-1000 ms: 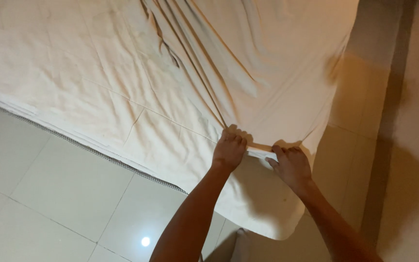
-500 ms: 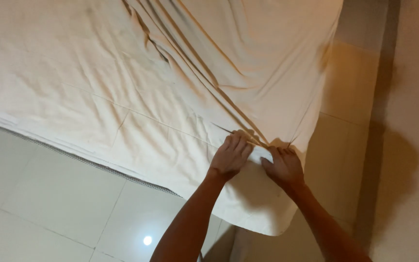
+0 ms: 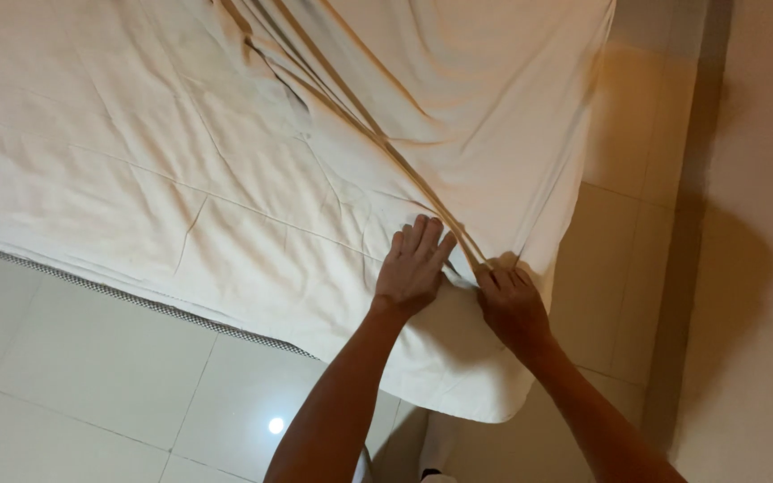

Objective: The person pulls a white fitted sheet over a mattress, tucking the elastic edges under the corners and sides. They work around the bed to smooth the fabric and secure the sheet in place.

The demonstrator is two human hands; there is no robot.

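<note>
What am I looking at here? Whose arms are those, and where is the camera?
The camera sits on a person's head and looks down, so the two bare arms coming up from the bottom of the picture belong to that person. There is no machine here, only hands. The big pale cloth is a cream bed sheet spread over a bed, with long folds running across it towards the corner. The left hand lies flat on the sheet with its fingers spread. The right hand is right beside it at the corner of the bed, with its fingers curled into the cloth where the folds meet. Under the bed you can see the shiny tiled floor, and on the right is a plain wall.
</note>
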